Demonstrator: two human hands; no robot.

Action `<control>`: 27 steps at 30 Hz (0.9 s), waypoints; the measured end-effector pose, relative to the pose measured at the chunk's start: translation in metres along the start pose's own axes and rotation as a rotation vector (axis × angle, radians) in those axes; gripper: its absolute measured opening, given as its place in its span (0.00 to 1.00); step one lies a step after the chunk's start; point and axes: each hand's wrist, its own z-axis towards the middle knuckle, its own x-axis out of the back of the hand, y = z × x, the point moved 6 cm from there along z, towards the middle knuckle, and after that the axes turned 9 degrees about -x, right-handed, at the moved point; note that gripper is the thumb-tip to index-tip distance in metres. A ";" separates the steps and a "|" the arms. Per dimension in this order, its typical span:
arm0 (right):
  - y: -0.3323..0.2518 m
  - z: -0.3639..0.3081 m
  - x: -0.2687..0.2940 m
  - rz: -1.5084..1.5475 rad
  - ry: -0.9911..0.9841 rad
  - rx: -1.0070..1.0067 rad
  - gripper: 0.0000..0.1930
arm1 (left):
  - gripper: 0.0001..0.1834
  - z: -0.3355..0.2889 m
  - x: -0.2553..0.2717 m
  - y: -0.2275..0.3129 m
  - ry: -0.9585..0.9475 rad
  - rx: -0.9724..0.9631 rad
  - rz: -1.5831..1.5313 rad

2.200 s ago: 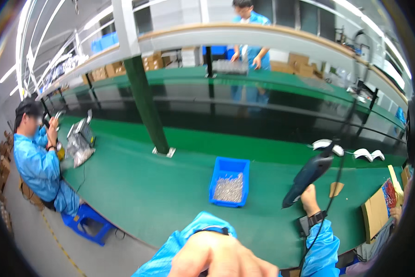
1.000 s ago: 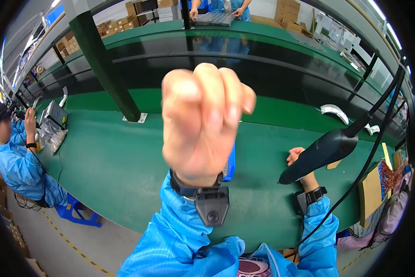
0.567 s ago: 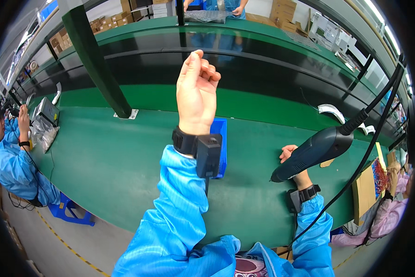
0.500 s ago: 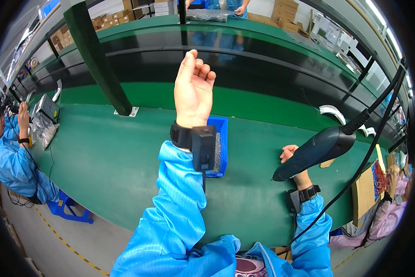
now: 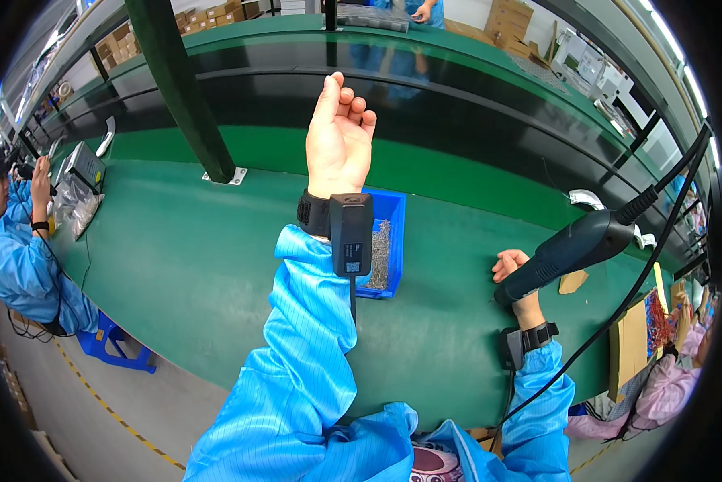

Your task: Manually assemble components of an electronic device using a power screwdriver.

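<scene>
Left: co-worker in blue smock (image 5: 22, 269), blue stool (image 5: 108, 347) alongside. Clear plastic bag (image 5: 77, 210) beside grey boxy device (image 5: 85, 167) on the green tabletop (image 5: 180, 257). Dark green post (image 5: 177, 84), metal plate (image 5: 239, 176) at foot. Right: cardboard box (image 5: 628, 344) with red contents (image 5: 656, 320).

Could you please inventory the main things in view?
Workbench: one, green, centre
Bin: one, blue, on workbench
Small metal parts: many, grey, in bin
Power tool: one, dark, right
Post: one, dark green, left
Curved pieces: at least two, white, right
Carton: one, brown, far right
Bag: one, clear, far left
Co-workers: at least three, blue or pink clothing, left, top, right
Wrist units: two, black, on wrists
Left hand: one, bare, centre
Right hand: one, bare, right
</scene>
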 end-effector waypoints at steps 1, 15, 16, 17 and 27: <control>0.000 0.000 0.000 0.007 -0.011 0.001 0.11 | 0.08 0.000 0.000 0.000 0.003 -0.004 0.005; -0.142 -0.065 -0.061 0.303 -0.454 0.281 0.39 | 0.09 -0.051 -0.063 -0.002 -0.459 -0.137 0.554; -0.140 -0.070 -0.066 0.274 -0.577 0.259 0.38 | 0.06 -0.072 -0.069 -0.002 -0.587 -0.079 0.717; -0.138 -0.076 -0.070 0.245 -0.699 0.238 0.37 | 0.05 -0.085 -0.072 0.000 -0.719 -0.078 0.853; -0.151 -0.112 -0.079 0.653 -0.867 0.103 0.40 | 0.04 -0.186 -0.080 0.015 -1.307 -0.086 1.364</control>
